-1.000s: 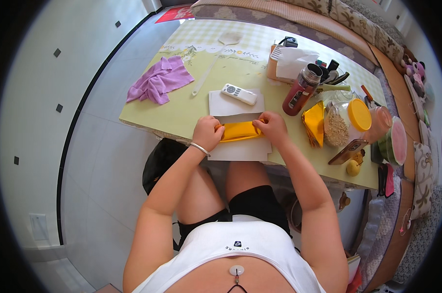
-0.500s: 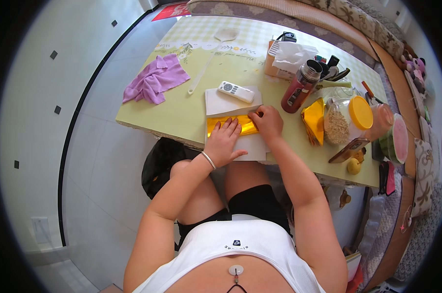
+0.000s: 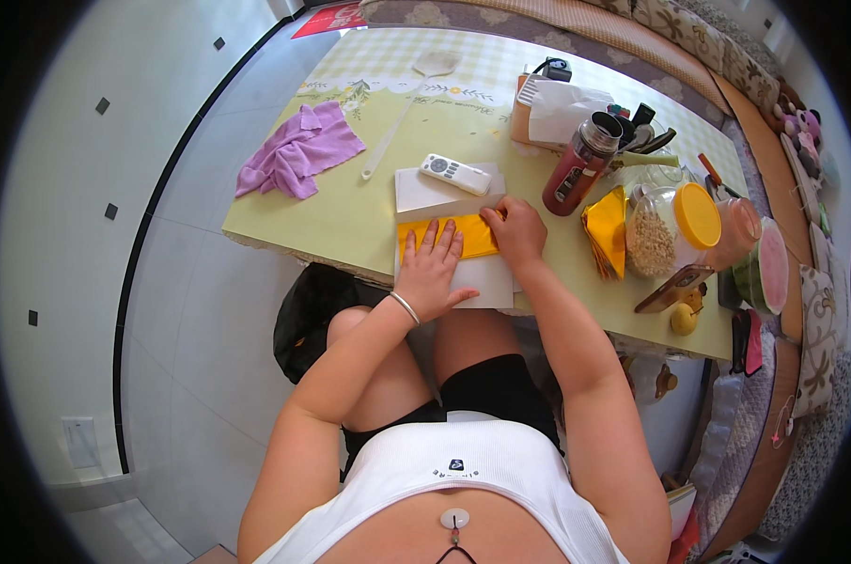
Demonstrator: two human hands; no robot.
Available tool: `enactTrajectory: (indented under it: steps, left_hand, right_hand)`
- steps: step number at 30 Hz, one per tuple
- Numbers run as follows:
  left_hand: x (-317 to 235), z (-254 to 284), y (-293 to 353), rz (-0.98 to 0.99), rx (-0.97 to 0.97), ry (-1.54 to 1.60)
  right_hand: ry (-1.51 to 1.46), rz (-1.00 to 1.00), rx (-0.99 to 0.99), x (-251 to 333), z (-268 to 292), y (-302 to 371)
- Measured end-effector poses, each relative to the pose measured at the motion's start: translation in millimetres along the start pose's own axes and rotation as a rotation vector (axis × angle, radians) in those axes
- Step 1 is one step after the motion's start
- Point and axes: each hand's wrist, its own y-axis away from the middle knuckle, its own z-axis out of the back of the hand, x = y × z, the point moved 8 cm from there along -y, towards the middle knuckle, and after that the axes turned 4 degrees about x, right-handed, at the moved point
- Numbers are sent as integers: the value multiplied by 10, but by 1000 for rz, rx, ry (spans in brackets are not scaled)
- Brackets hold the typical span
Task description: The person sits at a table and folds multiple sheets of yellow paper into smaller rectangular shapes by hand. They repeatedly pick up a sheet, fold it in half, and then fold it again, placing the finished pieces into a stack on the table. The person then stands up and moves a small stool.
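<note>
A strip of folded gold foil paper (image 3: 473, 236) lies across white paper (image 3: 486, 282) at the table's near edge. My left hand (image 3: 429, 268) rests on the foil's left part, fingers spread and thumb stretched out to the right. At the strip's right end, my right hand (image 3: 517, 230) has its fingers curled and pinches the foil's edge. Just beyond the strip, a white remote control (image 3: 455, 175) lies on the far part of the white paper.
A purple cloth (image 3: 303, 150) and a long-handled fly swatter (image 3: 388, 136) lie to the left. Toward the right stand a dark red flask (image 3: 576, 174), a stack of gold paper (image 3: 606, 230), a yellow-lidded jar (image 3: 653, 244), a leaning phone (image 3: 674, 289), a yellow fruit (image 3: 684, 320) and cut watermelon (image 3: 771, 268).
The gold strip looks duller and less shiny than before. Both hands stay in nearly the same place, the right one shifted very slightly.
</note>
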Motion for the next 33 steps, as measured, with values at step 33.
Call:
enactTrajectory:
  steps: [33]
  left_hand:
    - [218,533,-65,-140,-253,-133]
  right_hand:
    - [577,796,111,641,-102,691]
